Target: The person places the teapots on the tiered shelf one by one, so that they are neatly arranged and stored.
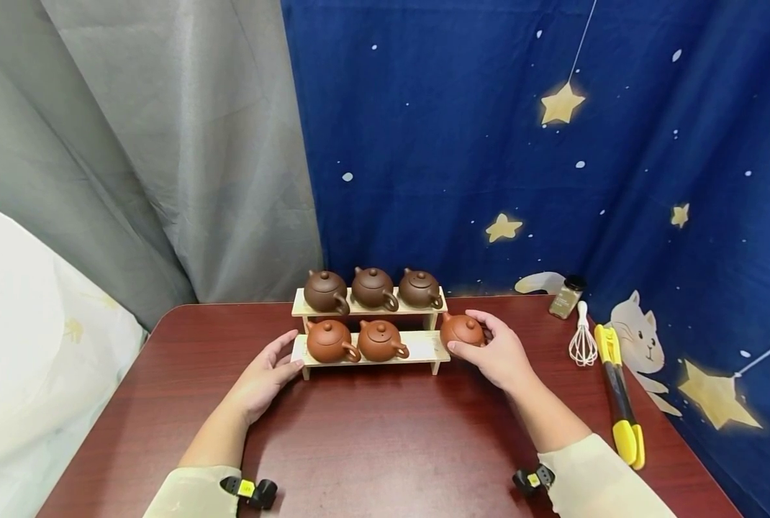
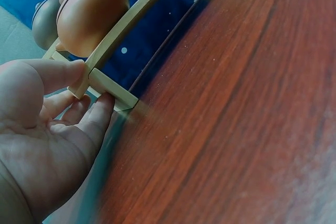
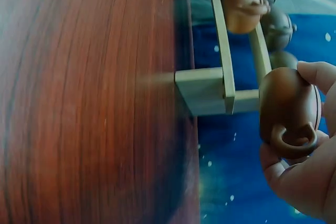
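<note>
In my right hand (image 1: 504, 356) is a reddish-brown clay teapot (image 1: 461, 330), gripped between thumb and fingers at the right end of a two-step wooden stand (image 1: 424, 347). The right wrist view shows this teapot (image 3: 286, 100) with its loop handle, clear of the tabletop. My left hand (image 1: 265, 378) holds the stand's left end, thumb on the lower board's edge and fingers around the leg (image 2: 113, 90). Two more reddish teapots (image 1: 329, 341) (image 1: 380, 341) sit on the lower step. Along the upper step stand three dark brown teapots (image 1: 324, 291) (image 1: 373, 288) (image 1: 420, 288).
At the right of the dark red table (image 1: 385, 439) lie a spice jar (image 1: 566, 298) with a black lid, a small white whisk (image 1: 582, 339) and yellow-and-black tongs (image 1: 620, 396). A blue star-patterned curtain (image 1: 437, 158) hangs behind, with a grey one (image 1: 229, 158) at left.
</note>
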{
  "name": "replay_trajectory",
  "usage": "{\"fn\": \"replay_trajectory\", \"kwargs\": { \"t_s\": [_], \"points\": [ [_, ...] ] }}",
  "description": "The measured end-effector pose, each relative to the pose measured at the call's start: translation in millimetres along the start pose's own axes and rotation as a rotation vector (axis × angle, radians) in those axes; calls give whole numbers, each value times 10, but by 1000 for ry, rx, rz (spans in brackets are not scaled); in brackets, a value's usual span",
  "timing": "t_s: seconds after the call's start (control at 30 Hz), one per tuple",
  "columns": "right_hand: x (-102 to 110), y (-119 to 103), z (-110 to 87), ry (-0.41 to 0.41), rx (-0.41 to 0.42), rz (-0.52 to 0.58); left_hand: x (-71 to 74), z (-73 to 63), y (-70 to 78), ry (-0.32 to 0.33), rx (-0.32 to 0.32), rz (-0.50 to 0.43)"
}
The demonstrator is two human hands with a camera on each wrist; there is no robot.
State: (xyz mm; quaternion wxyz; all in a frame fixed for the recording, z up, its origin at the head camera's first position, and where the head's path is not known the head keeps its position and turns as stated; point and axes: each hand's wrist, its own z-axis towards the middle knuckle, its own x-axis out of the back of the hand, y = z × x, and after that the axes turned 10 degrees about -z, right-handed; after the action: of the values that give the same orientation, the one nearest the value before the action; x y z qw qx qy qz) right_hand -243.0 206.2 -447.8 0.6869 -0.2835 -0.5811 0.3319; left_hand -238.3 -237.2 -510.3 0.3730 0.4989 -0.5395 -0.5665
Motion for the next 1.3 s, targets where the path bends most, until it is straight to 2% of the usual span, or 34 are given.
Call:
{"fn": "replay_trajectory", "kwargs": {
  "t_s": [0.37, 0.7, 1.03, 1.3],
  "points": [
    [-240, -169, -14, -82, 56, 56, 8, 3, -13, 0, 2, -8],
    [-410, -183, 69, -113, 83, 29, 21, 15, -28, -7, 1, -8],
    [-482, -198, 74, -116, 106, -22, 22, 13, -18, 3, 4, -2],
    [-482, -221, 83, -71, 104, -93, 13, 11, -18, 4, 3, -7]
  ]
}}
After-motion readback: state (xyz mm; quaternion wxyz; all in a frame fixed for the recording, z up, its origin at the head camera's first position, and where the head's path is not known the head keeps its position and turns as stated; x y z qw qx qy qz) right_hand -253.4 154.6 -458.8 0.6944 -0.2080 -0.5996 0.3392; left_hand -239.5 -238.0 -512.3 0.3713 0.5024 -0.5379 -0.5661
